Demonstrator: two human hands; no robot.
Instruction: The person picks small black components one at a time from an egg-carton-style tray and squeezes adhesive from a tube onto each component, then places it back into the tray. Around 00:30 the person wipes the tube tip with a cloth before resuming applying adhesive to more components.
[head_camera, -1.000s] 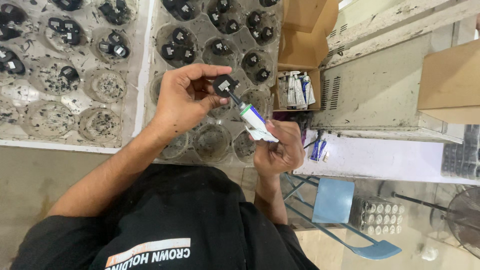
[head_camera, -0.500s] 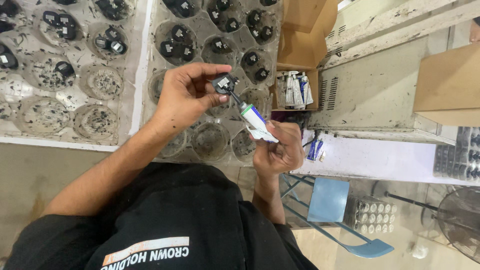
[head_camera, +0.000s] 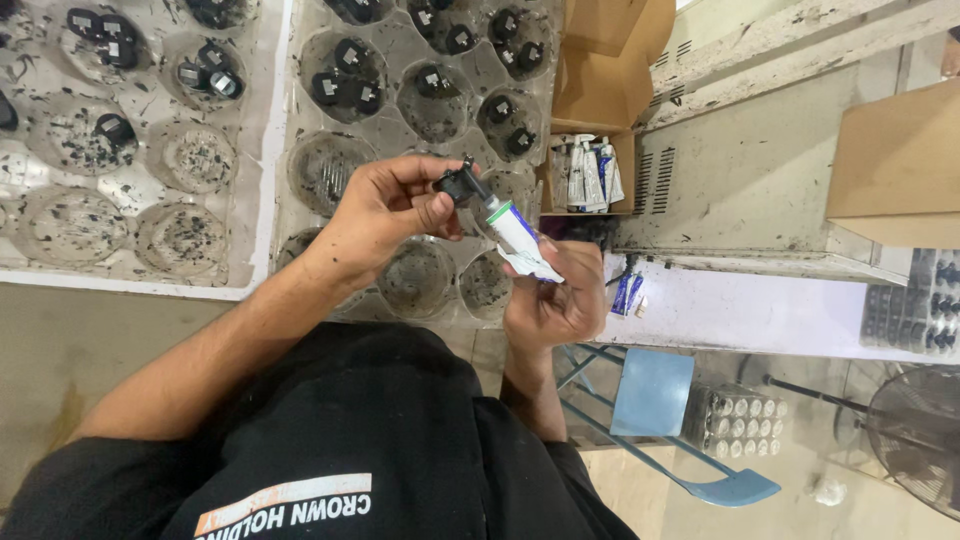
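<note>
**Tube tip meeting a small black part, both held above the trays**

The left hand (head_camera: 385, 215) is pinching a small black part (head_camera: 458, 185) between thumb and fingertips, holding it in the air over the clear moulded tray (head_camera: 400, 60). The right hand (head_camera: 555, 305) is gripping the crumpled lower end of a white tube (head_camera: 515, 232) with a green band, and it is pointing the nozzle up and to the left so that the tip is touching the black part, or sitting just beside it; the exact contact is too small to tell.

More black parts are lying in the far round pockets of the tray, while the near pockets under the hands are looking empty and smeared. A second tray (head_camera: 130, 170) is lying to the left, with a few parts in its far pockets. To the right, an open cardboard box (head_camera: 600, 70) is holding several more tubes (head_camera: 590, 172) standing on end, next to a grey metal housing (head_camera: 760, 180). A blue chair (head_camera: 655, 395) is standing below.

What could go wrong, as I judge it: the tube is being squeezed from a badly crumpled end, so the contents may be coming out in a sudden blob and spreading onto the fingers. The part is being held only by a fingertip pinch, so a push from the nozzle could be twisting it loose and dropping it among the pockets.
</note>
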